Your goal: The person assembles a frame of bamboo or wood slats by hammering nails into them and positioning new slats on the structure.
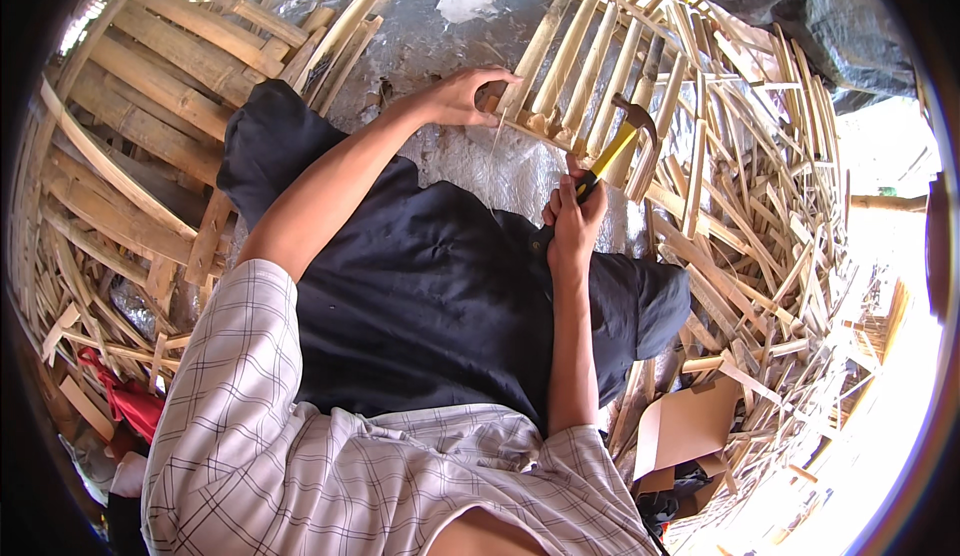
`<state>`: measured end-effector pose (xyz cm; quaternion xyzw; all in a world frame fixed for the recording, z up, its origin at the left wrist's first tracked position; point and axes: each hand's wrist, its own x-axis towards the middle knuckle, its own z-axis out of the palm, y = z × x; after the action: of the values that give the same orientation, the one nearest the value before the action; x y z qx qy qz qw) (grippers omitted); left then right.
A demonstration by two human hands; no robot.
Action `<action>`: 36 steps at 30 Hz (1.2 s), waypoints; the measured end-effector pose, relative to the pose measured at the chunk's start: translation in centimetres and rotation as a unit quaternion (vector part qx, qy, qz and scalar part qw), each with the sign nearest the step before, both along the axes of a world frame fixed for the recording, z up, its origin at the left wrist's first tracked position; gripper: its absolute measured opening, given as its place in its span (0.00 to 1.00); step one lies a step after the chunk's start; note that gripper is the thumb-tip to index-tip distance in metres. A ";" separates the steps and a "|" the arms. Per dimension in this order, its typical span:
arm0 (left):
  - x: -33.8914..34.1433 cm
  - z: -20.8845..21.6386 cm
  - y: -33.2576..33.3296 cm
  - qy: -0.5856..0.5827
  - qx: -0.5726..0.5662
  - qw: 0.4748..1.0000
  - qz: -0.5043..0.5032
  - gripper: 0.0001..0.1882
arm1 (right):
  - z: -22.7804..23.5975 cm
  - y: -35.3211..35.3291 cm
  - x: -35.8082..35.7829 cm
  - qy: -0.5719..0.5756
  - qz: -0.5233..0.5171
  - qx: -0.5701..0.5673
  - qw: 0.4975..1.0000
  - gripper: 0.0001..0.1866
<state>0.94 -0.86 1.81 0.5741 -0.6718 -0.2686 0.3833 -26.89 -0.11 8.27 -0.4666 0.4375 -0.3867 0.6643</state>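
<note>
A rack of pale bamboo slats (pixel 568 68) lies in front of me, its slats side by side and joined along the near edge by a crosspiece (pixel 538 136). My left hand (pixel 462 98) curls around the rack's near left corner, thumb and fingers on either side of it. In my right hand (pixel 578 212) is a claw hammer (pixel 618 146) with a yellow and black handle. Its dark metal head points away from me, over the slats at the rack's right side. The fingers of that hand wrap the lower handle. No nail can be made out.
Split bamboo strips (pixel 740 196) are heaped on the right. Wider bamboo slats (pixel 160 66) form a panel at the left. Silvery sheeting (pixel 470 161) covers the floor under the rack. A cardboard piece (pixel 685 426) and a red cloth item (pixel 135 396) lie nearer me.
</note>
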 end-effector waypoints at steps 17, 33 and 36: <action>0.1 0.4 0.1 -0.010 -0.018 1.000 -0.004 0.40 | 0.0 0.0 -0.2 0.021 0.017 -0.002 1.000 0.05; 0.1 0.4 0.3 -0.092 0.004 0.996 0.008 0.41 | -0.1 0.3 -0.8 0.019 0.031 0.006 0.999 0.05; 0.2 1.2 0.4 -0.164 0.009 0.986 0.019 0.42 | -0.1 0.2 -0.8 0.017 0.029 0.008 0.999 0.04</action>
<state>1.10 -0.47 2.96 0.6267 -0.7119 -0.1691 0.2680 -27.73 0.13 8.18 -0.4796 0.4382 -0.3560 0.6717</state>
